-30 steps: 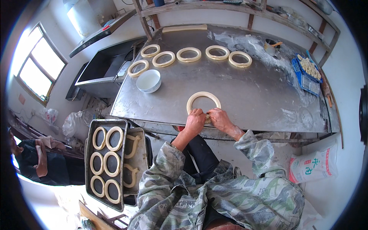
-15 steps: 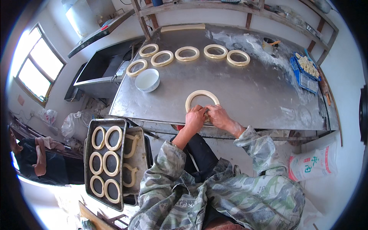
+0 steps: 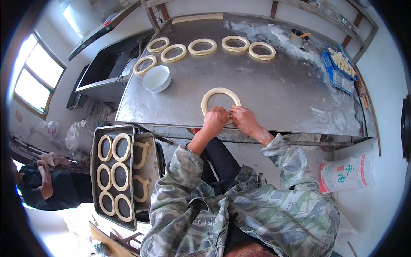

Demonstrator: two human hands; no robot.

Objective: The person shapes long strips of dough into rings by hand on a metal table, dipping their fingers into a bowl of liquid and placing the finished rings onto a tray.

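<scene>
A large pale dough ring [image 3: 221, 91] lies near the front edge of the steel table [image 3: 278, 103]. At the ring's near side my left hand [image 3: 215, 121] grips the dough, fingers curled and pressed together. Beside it my right hand [image 3: 246, 122] also pinches the dough; the join between them is mostly hidden by fingers. Behind the ring, several smaller dough rings [image 3: 202, 53] lie in a curved row, along with a white bowl [image 3: 156, 79] and a flat dough strip [image 3: 197, 16] at the far edge.
Stacked dark trays with dough rings [image 3: 133, 159] sit lower left. Another person [image 3: 38, 184] stands at far left with arms folded. A blue tray of dough pieces [image 3: 340, 70], rolling pin [image 3: 361, 91] and cup [image 3: 297, 37] are on the table's right; a white sack [image 3: 346, 171] lies below.
The whole view has shifted, so table and rings sit higher and a little further left in the picture. My hands stay at the large ring's near side, their fingers moved slightly along the dough.
</scene>
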